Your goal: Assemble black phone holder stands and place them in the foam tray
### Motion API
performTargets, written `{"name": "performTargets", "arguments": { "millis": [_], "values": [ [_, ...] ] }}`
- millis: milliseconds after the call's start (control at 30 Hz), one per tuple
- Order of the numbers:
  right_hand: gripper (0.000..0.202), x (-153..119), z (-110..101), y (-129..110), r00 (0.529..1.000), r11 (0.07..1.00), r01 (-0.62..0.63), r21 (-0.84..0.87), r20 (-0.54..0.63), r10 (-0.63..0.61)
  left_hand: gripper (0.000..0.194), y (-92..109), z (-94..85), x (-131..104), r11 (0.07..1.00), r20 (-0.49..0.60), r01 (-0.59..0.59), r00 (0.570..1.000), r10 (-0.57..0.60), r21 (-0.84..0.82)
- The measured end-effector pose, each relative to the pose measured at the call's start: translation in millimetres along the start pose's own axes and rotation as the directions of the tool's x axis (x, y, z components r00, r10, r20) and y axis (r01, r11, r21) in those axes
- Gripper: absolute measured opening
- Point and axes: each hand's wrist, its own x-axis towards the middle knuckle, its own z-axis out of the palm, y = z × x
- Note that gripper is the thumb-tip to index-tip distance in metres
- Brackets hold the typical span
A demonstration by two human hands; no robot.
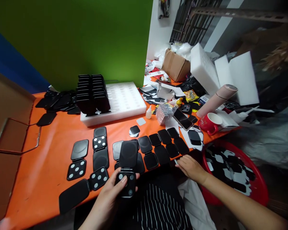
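My left hand (111,189) grips a black hinged case (128,154), unfolded, with the thumb on its lower half. Pale and darker round dots show on that half; the upper half is plain black. At the table's front edge, my right hand (191,167) is closed, fingertips together by a small light-coloured piece (175,161) too small to name. Unfolded dotted cases (76,169) lie left of my left hand. Several black cases without visible dots (162,155) lie in a row between my hands, partly behind the held case.
Black folded pieces (92,92) stand upright on a white foam block (127,99). A small dropper bottle (148,112), a phone (182,118), a red mug (210,123) and a pink flask (217,100) stand or lie rightward. A red basin (260,180) holds black and white scraps.
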Motion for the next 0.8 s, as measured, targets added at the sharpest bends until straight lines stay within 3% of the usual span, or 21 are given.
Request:
{"name": "performTargets", "arguments": {
  "millis": [67, 133, 233, 367, 467, 667, 800],
  "values": [
    [0.032, -1.7, 0.4, -3.4, 0.998, 0.995, -0.059, 0.085, 0.0, 0.059, 0.048, -0.3, 0.6, 2.5, 1.0, -0.006, -0.01, 1.0, 0.01, -0.016],
    [0.035, -10.4, 6.1, -13.1, 0.979, 0.955, -0.197, 0.222, -0.001, 0.202, 0.048, -0.6, -0.3, 4.5, 0.999, 0.006, -0.02, 1.0, 0.021, -0.042],
    [0.033, -34.1, 20.2, -35.5, 0.904, 0.793, -0.409, 0.451, 0.08, 0.421, 0.044, -1.9, -2.7, 6.8, 0.997, 0.057, -0.024, 0.998, 0.029, -0.073],
    [0.03, -51.3, 21.7, -74.6, 0.81, 0.548, -0.552, 0.629, 0.246, 0.533, 0.04, -5.6, -2.3, 11.7, 0.996, 0.072, -0.043, 0.996, 0.049, -0.076],
    [0.033, -29.0, 0.4, -107.1, 0.808, 0.453, -0.549, 0.702, 0.307, 0.502, 0.042, -10.2, -2.0, 17.1, 0.997, 0.086, -0.045, 0.995, 0.05, -0.06],
    [0.033, 38.8, -49.4, -149.6, 0.913, 0.338, -0.377, 0.862, 0.283, 0.295, 0.04, -19.5, -12.0, 18.6, 0.997, 0.138, -0.083, 0.987, 0.083, -0.005],
    [0.032, 61.0, -64.7, -158.8, 0.948, 0.412, -0.319, 0.854, 0.282, 0.15, 0.03, -24.6, -18.8, 10.8, 0.958, 0.149, -0.248, 0.962, 0.227, 0.145]
  ]
}}
